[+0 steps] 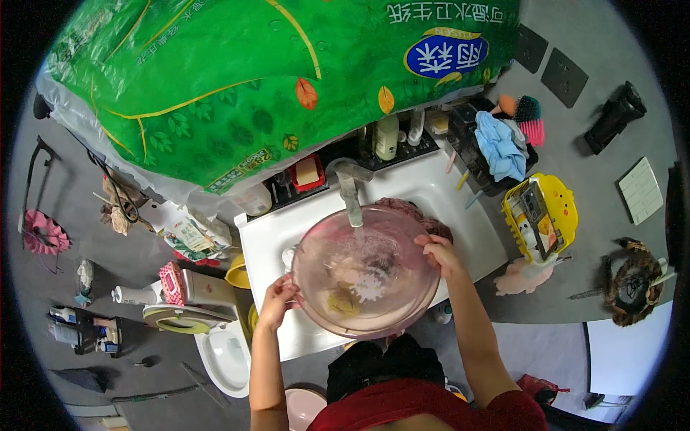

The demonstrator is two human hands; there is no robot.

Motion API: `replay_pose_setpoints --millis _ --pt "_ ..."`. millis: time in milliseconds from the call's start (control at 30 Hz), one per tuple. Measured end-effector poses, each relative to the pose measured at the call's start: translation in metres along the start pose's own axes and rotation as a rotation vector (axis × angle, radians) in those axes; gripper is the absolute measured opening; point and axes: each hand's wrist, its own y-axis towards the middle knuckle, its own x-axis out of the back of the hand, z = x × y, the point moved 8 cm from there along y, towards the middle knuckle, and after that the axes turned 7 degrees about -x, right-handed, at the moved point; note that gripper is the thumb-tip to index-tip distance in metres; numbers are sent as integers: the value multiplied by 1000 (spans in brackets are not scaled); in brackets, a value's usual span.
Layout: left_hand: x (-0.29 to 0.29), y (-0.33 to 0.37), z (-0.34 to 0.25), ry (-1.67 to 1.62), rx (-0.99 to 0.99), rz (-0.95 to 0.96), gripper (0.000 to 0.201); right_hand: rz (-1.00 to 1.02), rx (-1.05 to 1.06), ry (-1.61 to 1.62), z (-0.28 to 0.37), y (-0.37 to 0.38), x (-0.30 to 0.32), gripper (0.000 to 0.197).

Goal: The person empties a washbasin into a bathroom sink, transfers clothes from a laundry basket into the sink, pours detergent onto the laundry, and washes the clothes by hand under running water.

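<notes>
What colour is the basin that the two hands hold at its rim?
Translucent with a pinkish tint: the basin shows best in the head view.

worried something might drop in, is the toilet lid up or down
Up: the toilet lid stands raised by the tank, leaving the bowl uncovered.

From where I stand, the round basin (368,276) is clear plastic with a pinkish tint, mouth up, gripped by its rim at nine and two o'clock. It's over the white sink (471,237), its twelve o'clock edge under the tap (349,192). A pale, jagged-edged patch shows near its middle, a yellowish-green one toward seven; whether they're inside or beneath, I can't tell.
</notes>
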Motion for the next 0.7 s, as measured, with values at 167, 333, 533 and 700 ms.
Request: replay_pose_setpoints --millis 167,333,533,700 --pt "-8 -34 -100 -172 -282 -5 54 238 -353 267 -49 -9 -43 40" --pt "18 -49 -146 -63 -485 -191 38 529 -592 617 -131 8 -65 27" --pt "29 -48 -102 -138 -365 -257 36 564 -636 782 -205 22 -67 25" --pt "27 -46 -69 -215 -288 -254 35 519 -621 856 -206 23 -78 20"
